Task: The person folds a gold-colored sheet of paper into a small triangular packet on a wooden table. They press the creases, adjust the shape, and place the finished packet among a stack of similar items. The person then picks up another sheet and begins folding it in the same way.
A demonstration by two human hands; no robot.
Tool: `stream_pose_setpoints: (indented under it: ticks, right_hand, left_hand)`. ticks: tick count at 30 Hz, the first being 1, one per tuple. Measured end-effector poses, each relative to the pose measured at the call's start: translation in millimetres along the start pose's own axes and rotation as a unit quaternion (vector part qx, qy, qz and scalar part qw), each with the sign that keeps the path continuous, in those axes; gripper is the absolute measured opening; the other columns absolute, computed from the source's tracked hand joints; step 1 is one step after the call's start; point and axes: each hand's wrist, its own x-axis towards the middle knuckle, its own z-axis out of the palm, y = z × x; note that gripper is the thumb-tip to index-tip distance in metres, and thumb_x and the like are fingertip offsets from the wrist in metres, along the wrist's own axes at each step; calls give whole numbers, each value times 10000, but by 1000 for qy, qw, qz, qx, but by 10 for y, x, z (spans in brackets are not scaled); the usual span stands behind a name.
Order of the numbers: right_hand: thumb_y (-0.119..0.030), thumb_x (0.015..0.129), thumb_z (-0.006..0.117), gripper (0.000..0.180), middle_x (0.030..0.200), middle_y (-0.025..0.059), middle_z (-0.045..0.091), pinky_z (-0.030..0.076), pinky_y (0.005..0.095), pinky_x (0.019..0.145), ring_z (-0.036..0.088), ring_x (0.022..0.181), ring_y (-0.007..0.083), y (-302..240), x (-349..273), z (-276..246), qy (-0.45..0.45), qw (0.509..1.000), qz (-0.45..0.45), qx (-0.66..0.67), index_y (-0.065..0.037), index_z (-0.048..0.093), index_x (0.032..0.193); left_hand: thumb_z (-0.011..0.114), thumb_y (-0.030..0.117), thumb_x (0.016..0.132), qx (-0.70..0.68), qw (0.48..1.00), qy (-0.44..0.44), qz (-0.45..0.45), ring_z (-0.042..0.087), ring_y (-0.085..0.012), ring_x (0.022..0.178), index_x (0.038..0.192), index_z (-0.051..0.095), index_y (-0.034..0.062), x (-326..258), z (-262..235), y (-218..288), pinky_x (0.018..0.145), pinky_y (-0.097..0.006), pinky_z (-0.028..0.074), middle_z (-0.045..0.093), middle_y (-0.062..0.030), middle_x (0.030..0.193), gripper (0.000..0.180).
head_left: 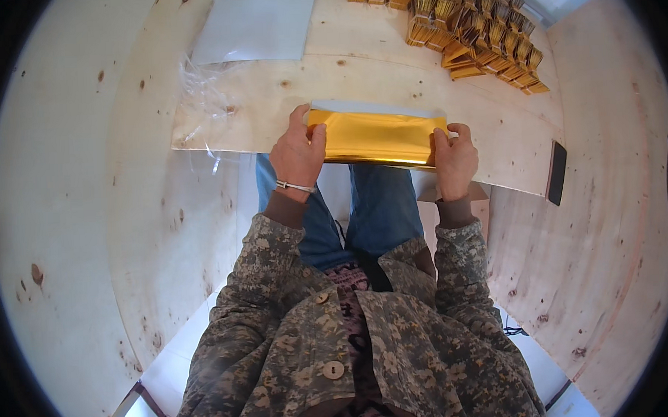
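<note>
sheet of shiny gold foil (pixel 379 139), rectangular and wider than deep, is held at the front edge of a pale knotted plywood tabletop (pixel 373 72), above the person's blue denim trousers (pixel 382 206). a whitish strip (pixel 370 106) shows along its far edge.

left hand (pixel 299 152): thumb and fingers clamped on the foil's left end, thumb on the gold face; a thin pale band (pixel 296 186) circles the wrist. right hand (pixel 457 158): clamped on the right end, thumb on the gold face, fingers bent near the far corner. the exact position of fingertips behind the foil cannot be told.

on the tabletop, far left, lies a flat translucent whitish sheet (pixel 255 25); tangled clear plastic strips (pixel 206 87) lie just nearer the person. far right, well apart from the hands, stand rows of banded gold-brown bundles (pixel 483 34). a black rectangular piece (pixel 557 173) sits at the right end of the front edge.
</note>
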Motion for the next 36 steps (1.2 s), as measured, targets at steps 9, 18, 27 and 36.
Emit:
stream_pose_setpoints:
  ticks: [9,18,27,36]
  right_hand:
    - [-338,889,715,316,750,159,710,529,484,660,694,713,376,28,-42,-15,-2,1000,17,-23,-85,632,1059]
    - [-269,903,712,206,754,126,706,533,401,616,695,653,302,-47,-8,-53,-11,1000,6,-11,-92,671,1000]
    - [-143,916,715,183,1147,153,656,554,384,782,652,948,285,-81,-28,-179,12,987,-146,67,-21,756,1046]
    - [-226,917,726,265,1158,167,699,563,398,880,639,1052,318,-113,-18,-182,-32,981,-183,55,-2,763,1054]
  left_hand:
    - [743,281,861,107,950,90,279,550,-319,1273,1264,666,95,-207,-47,97,1091,-480,379,637,-100,1326,450]
    - [498,670,952,179,953,-62,237,448,-371,1380,1401,565,69,-278,122,153,1145,-523,314,489,-176,1503,754]
    - [608,596,900,128,961,-81,231,415,-397,1376,1387,544,31,-204,136,153,1121,-549,318,430,-228,1510,749]
    - [639,515,926,135,958,-97,233,449,-382,1352,1393,564,49,-87,94,172,1138,-500,329,426,-198,1522,664]
